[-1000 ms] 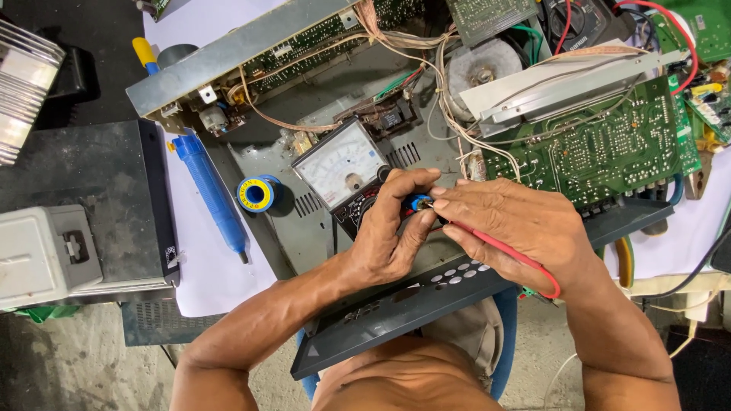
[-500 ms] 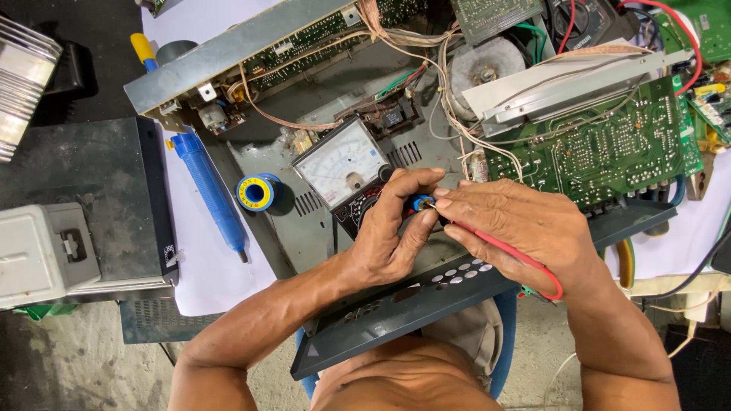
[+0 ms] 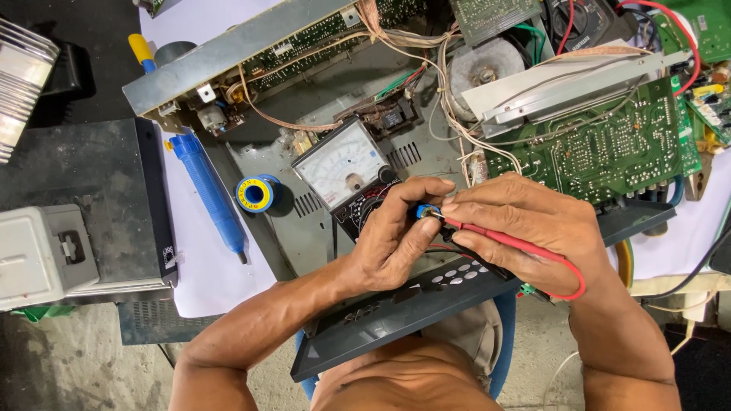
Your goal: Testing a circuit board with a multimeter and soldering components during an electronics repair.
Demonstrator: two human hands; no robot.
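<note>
Testing a small blue part with a red probe over an opened amplifier.

Nearest, the dark front panel [image 3: 396,320] lies across the lap, a rest for both wrists. The left hand [image 3: 392,240] pinches the blue part [image 3: 424,211] between thumb and fingers, steadying it; the right hand [image 3: 525,228] is closed on the red probe [image 3: 495,237], tip touching the part. Just beyond sits the meter [image 3: 343,164], dial facing up for reading. Further off lie the solder reel [image 3: 253,194], blue pump [image 3: 209,186] and green board [image 3: 601,148].
</note>
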